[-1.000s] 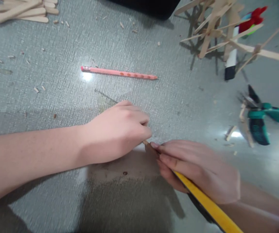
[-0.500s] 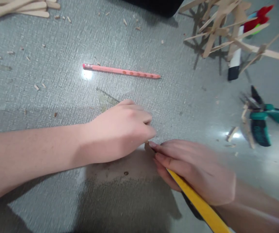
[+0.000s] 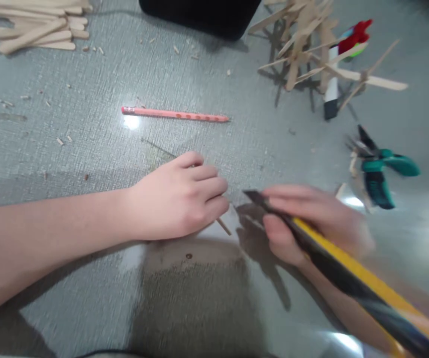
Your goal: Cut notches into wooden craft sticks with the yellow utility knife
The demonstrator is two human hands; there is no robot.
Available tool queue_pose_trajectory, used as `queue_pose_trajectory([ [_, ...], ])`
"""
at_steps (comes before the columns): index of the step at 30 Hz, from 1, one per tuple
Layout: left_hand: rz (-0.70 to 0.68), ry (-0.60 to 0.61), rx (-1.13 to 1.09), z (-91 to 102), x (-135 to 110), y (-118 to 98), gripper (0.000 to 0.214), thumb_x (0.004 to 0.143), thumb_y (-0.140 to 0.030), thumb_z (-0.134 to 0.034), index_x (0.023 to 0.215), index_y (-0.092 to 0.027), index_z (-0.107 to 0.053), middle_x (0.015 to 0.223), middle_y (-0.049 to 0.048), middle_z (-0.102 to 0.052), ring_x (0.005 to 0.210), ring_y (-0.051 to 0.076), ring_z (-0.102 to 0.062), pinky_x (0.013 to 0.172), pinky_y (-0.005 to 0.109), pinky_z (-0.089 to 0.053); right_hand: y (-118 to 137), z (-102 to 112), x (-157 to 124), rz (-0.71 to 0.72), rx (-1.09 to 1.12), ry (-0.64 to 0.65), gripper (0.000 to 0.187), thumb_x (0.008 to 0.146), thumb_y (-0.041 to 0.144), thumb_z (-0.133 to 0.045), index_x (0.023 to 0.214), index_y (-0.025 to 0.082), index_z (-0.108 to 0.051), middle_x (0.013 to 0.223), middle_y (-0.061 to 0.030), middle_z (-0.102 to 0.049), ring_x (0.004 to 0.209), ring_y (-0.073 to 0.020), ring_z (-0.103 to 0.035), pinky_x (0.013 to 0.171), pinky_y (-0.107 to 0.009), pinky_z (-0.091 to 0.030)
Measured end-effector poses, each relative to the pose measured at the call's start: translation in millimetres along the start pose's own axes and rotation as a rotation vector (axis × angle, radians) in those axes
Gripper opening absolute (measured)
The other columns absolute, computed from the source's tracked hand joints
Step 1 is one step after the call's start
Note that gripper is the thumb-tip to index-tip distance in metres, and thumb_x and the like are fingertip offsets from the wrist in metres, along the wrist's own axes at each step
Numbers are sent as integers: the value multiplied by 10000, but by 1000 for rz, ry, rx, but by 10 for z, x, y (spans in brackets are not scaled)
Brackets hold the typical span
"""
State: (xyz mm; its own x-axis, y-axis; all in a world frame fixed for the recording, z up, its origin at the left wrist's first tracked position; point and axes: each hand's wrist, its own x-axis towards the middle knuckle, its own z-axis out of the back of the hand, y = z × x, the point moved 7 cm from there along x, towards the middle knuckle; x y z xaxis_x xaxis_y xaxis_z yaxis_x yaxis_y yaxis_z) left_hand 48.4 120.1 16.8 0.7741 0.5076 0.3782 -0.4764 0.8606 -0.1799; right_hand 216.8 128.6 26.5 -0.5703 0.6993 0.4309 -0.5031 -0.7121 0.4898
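Observation:
My left hand (image 3: 184, 199) rests on the table with its fingers curled over a thin wooden stick (image 3: 223, 226). Only the stick's short end shows, sticking out below the fingers; the rest is covered. To the right, my right hand (image 3: 311, 219) grips a yellow and black utility knife (image 3: 334, 258), somewhat blurred. Its dark blade end points up and left, a short gap from the left hand's fingertips. A pink pencil (image 3: 177, 115) lies just beyond my left hand.
A pile of craft sticks (image 3: 39, 27) lies at far left. A black object (image 3: 199, 15) stands at the back, beside a craft-stick structure (image 3: 307, 44) with a white marker (image 3: 331, 89). Green-handled pliers (image 3: 376, 169) lie open at right. Wood scraps dot the table (image 3: 98, 129).
My right hand, with the knife, has lifted away from the stick and moved right, turning the blade end into view. My left hand stays on the stick. The whole view has shifted slightly.

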Motion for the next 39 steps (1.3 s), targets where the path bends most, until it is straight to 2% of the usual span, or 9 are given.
queue_pose_trajectory([
  [3,-213,-163,139,187,-47,-164,277,1017,-176,-498,807,-212,-674,868,-11,-721,762,145,-623,702,335,-446,-173,-73,21,-49,-124,-53,203,936,215,-636,1137,243,-657,834,-28,-719,669,-166,-665,612,-310,-543],
  [6,-397,-402,172,399,-184,-314,212,963,-175,-600,779,-250,-675,903,-64,-743,737,107,-640,604,310,-420,-367,-265,88,-54,-235,85,109,984,268,-599,981,238,-704,694,14,-667,623,-146,-625,643,-303,-547],
  [10,-464,-492,131,572,-266,-431,183,875,-108,-683,751,-242,-661,827,-83,-746,579,78,-601,478,263,-383,-591,-318,164,-153,-340,164,289,992,377,-635,1198,174,-643,1184,-79,-676,983,-198,-683,849,-401,-602],
  [13,-420,-507,148,737,-254,-548,155,869,-80,-670,833,-230,-685,853,-33,-764,632,110,-663,524,258,-478,-579,-232,158,-201,-339,174,330,989,386,-637,1254,189,-624,1277,-94,-645,1062,-218,-669,900,-432,-594],
  [16,-362,-489,122,879,-263,-708,139,883,-71,-661,913,-205,-682,910,11,-773,812,147,-743,688,271,-604,-329,-58,84,-204,-279,101,215,1017,281,-560,1156,173,-684,1062,-86,-709,912,-210,-691,811,-390,-590],
  [20,-284,-480,33,962,-372,-897,97,932,-98,-650,958,-191,-654,919,12,-770,918,143,-769,869,251,-645,420,162,-89,-89,-83,-56,226,967,214,-529,1106,180,-704,873,-67,-706,755,-190,-672,715,-342,-559],
  [25,-188,-426,-53,959,-556,-988,100,982,-132,-605,1069,-159,-646,1009,68,-771,918,151,-769,861,238,-650,1287,174,-291,114,157,-138,214,946,250,-612,1143,243,-695,1099,-66,-732,956,-180,-719,831,-302,-595],
  [32,-177,-377,-35,853,-715,-936,114,978,-104,-587,1050,-148,-663,1013,92,-752,944,185,-759,815,279,-649,1294,-123,-403,167,262,-153,266,972,185,-599,1220,237,-680,1014,-48,-769,831,-143,-739,771,-258,-607],
  [39,-184,-356,-68,654,-739,-820,144,1002,-118,-539,1041,-166,-669,1023,83,-750,923,171,-750,802,285,-638,1176,-288,-392,71,264,-47,129,970,195,-588,1043,218,-691,868,-19,-769,774,-142,-730,732,-244,-563],
])
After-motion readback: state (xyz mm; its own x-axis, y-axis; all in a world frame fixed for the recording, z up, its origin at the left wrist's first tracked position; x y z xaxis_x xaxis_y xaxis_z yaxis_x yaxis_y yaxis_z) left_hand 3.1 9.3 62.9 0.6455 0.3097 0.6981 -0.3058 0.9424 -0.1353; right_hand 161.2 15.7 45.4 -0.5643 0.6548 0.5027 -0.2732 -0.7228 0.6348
